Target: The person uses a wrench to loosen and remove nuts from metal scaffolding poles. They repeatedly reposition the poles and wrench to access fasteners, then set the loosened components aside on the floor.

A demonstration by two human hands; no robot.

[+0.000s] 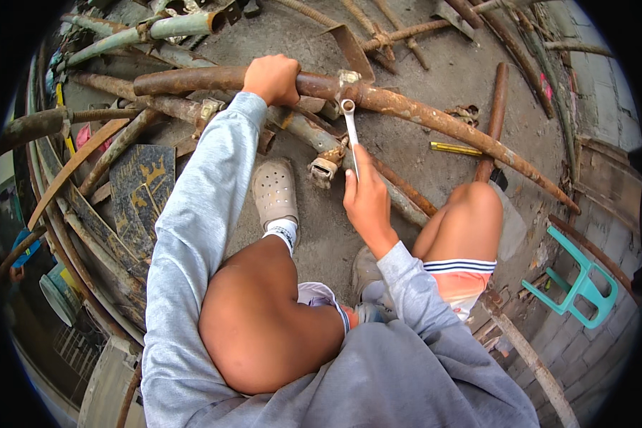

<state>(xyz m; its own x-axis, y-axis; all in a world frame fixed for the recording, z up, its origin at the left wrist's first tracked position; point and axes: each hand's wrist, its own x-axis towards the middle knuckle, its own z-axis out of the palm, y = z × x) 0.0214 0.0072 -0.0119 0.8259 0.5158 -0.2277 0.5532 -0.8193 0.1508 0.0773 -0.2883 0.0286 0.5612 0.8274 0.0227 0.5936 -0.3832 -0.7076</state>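
Observation:
My left hand (272, 79) is closed around a long rusty pipe (435, 118) that slants across in front of me. A scaffold clamp (349, 84) sits around this pipe, to the right of that hand. In my right hand (369, 203) is a silver combination wrench (352, 128), held by its shaft. The wrench's ring end is up against the clamp; whether it is seated on a nut I cannot tell. Below lies another pipe (303, 132) with a loose-looking clamp (324, 170) on it.
Many pipes (143, 32) lie heaped at the left and far side. A yellow strip (455, 148) lies beyond the long pipe, near an upright-lying rusty pipe (497, 107). A turquoise plastic stool (578, 278) stands at the right by a block wall. A dark board (144, 192) leans at the left.

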